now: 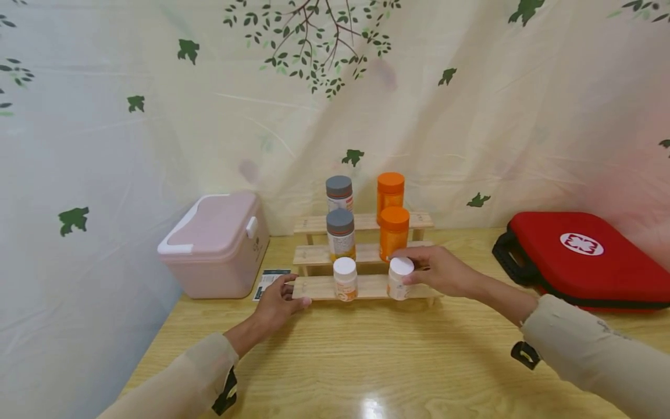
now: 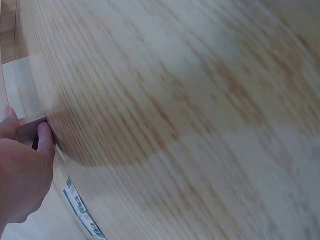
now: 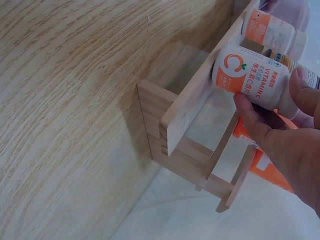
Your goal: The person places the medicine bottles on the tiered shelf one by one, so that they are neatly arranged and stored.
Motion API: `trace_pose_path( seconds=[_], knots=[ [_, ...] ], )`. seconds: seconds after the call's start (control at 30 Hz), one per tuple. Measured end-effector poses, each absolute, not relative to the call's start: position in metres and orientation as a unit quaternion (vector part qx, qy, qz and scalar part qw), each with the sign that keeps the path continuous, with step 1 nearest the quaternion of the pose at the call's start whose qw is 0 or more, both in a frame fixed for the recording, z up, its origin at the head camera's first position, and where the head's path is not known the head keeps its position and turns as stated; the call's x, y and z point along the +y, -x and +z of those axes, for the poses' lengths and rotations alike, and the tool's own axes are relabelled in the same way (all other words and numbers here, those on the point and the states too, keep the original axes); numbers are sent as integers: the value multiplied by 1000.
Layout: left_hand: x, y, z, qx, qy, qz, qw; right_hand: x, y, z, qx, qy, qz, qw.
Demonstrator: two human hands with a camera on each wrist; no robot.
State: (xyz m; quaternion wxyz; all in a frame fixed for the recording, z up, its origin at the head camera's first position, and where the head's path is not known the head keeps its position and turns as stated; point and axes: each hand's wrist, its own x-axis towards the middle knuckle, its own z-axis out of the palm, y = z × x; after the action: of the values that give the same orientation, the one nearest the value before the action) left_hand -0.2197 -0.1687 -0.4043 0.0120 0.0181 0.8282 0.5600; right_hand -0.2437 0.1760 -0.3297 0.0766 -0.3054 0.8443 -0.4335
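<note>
A three-tier wooden rack (image 1: 314, 287) stands on the table with bottles in two columns. On its lowest step, my right hand (image 1: 445, 270) pinches a white vitamin C bottle (image 3: 250, 77) between thumb and fingers; the bottle's base is at the step. A second white bottle (image 1: 345, 280) stands to its left. Behind them are two grey-capped bottles (image 1: 341, 235) and two orange bottles (image 1: 394, 235), one of each per step. My left hand (image 1: 277, 299) grips the left end of the lowest step, thumb in front, as the left wrist view (image 2: 25, 175) also shows.
A pink lidded box (image 1: 214, 250) stands left of the rack, with a printed card (image 1: 267, 282) beside it. At the right lies a red case (image 1: 591, 256) with a black handle. A leaf-patterned cloth (image 1: 293, 134) hangs behind the table (image 1: 335, 361).
</note>
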Motion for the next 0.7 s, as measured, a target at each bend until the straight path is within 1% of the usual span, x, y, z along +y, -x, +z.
trace_pose_path(
  seconds=[0.7],
  knots=[
    [-167, 219, -403, 832, -11, 554, 15, 176, 250, -329, 843, 292, -439, 107]
  ],
)
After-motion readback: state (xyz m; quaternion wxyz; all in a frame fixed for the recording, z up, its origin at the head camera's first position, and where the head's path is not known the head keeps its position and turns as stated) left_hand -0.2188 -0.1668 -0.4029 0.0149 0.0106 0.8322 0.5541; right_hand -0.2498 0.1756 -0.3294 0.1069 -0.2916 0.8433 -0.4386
